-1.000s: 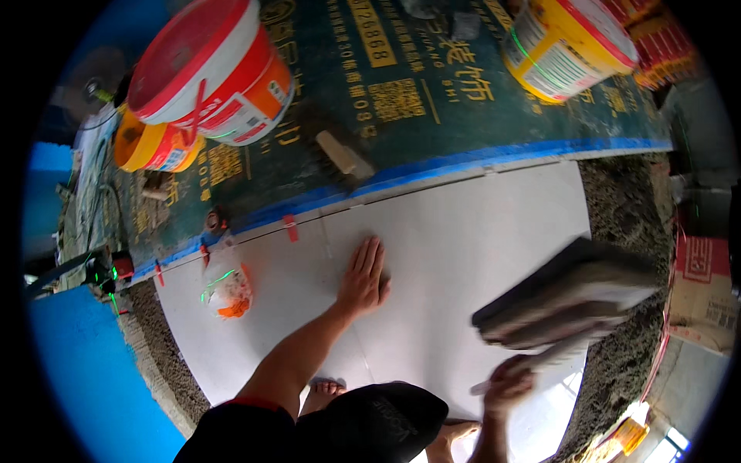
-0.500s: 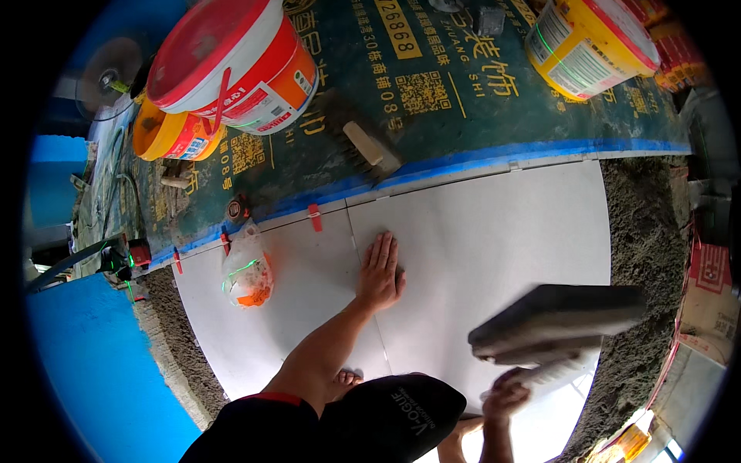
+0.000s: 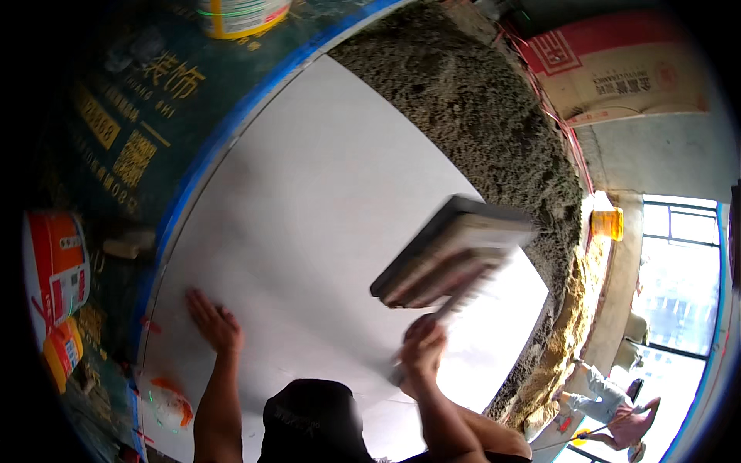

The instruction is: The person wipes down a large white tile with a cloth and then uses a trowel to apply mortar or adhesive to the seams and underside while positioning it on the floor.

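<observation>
My left hand (image 3: 216,324) is open, lying flat with fingers stretched on a large pale floor tile (image 3: 309,185). My right hand (image 3: 423,355) is closed round the handle of a tile tamper (image 3: 451,251), a broad dark-edged block with a pale grip, smeared by motion. The tamper is tilted above the tile; whether any edge touches it I cannot tell. Near my left forearm lies a clear plastic bag (image 3: 170,405) with orange pieces in it. A red clip (image 3: 150,326) sits at the tile joint beside my left hand.
Dark mortar (image 3: 471,100) borders the tile's far right side. Green sheeting (image 3: 77,139) covers the left, carrying a red-and-white bucket (image 3: 58,262), a yellow pail (image 3: 62,351) and a blurred wooden-handled trowel (image 3: 127,245). A cardboard box (image 3: 617,69) and another person (image 3: 614,405) are at right.
The view has swung to the right, so buckets and sheeting now lie at the left. My left hand stays flat on the tile; the tamper remains raised in my right hand.
</observation>
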The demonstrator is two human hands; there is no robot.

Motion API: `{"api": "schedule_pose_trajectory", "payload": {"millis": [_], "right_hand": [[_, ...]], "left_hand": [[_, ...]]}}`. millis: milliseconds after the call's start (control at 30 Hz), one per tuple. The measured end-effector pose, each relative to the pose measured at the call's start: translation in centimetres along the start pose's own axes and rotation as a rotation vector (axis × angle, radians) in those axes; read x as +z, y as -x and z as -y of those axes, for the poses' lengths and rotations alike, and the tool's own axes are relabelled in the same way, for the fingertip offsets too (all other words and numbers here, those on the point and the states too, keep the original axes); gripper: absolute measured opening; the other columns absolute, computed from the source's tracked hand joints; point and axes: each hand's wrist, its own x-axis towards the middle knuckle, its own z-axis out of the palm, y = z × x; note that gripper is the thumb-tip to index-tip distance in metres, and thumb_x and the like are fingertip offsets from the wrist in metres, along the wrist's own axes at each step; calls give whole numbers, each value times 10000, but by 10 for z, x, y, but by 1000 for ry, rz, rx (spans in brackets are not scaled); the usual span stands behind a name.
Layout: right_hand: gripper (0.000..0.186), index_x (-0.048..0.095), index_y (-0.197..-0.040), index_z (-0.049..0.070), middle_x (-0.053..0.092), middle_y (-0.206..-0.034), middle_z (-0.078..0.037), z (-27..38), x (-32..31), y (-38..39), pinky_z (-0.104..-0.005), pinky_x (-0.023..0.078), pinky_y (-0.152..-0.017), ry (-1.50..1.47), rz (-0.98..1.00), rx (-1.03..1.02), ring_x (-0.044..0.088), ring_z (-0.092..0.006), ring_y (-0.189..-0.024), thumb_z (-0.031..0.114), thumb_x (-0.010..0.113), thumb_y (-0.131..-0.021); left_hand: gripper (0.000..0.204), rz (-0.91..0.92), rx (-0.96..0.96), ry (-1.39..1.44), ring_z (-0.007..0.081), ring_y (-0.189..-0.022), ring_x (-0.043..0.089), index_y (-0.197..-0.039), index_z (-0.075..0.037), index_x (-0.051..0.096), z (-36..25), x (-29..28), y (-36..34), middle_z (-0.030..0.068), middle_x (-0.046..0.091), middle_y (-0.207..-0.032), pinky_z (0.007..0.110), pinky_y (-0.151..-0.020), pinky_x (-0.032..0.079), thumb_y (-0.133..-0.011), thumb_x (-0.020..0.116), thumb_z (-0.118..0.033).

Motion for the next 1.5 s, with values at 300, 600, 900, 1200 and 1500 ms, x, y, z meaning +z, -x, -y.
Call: {"api": "schedule_pose_trajectory", "payload": {"millis": [300, 600, 900, 1200, 1500], "right_hand": [[507, 452, -734, 73, 411, -525, 16, 81, -47, -104, -240, 348, -405, -13, 247, 385, 416, -81, -437, 512, 382, -978], [566, 515, -694, 62, 457, -548, -19, -137, -60, -92, -339, 386, -436, 432, -54, 441, 445, -153, -468, 536, 374, -969], [498, 442, -720, 77, 410, -538, 28, 6, -139, -59, -229, 351, -420, -81, -396, -66, 398, -64, -445, 470, 327, -1005], [571, 536, -753, 31, 487, -536, -31, -74, -107, -97, -318, 417, -378, 75, 118, 709, 497, -156, -424, 561, 439, -942], [509, 463, -730, 85, 444, -568, -38, -141, -80, 98, -329, 353, -421, -290, -682, 348, 427, -163, -462, 511, 347, -985]], "left_hand": [[637, -86, 82, 26, 391, -1400, 221, -1474, 5, 193, 26, 8, -2, 227, 190, -1526, 494, -1128, 193, -993, 220, -411], [631, -166, 221, 78, 387, -1390, 246, -1470, -12, 227, -11, 40, 6, 222, 204, -1522, 487, -1131, 193, -1004, 225, -438], [617, -231, 277, -92, 366, -1402, 231, -1484, -20, 181, 39, 29, -2, 198, 198, -1531, 475, -1141, 176, -1014, 211, -418], [743, -73, -171, -229, 465, -1357, 243, -1437, 73, 215, -96, 71, 0, 304, 223, -1477, 533, -1118, 182, -939, 361, -458], [793, -5, -46, -596, 488, -1374, 172, -1437, 113, 147, -85, 93, 12, 349, 148, -1482, 546, -1126, 126, -948, 305, -491]]}}
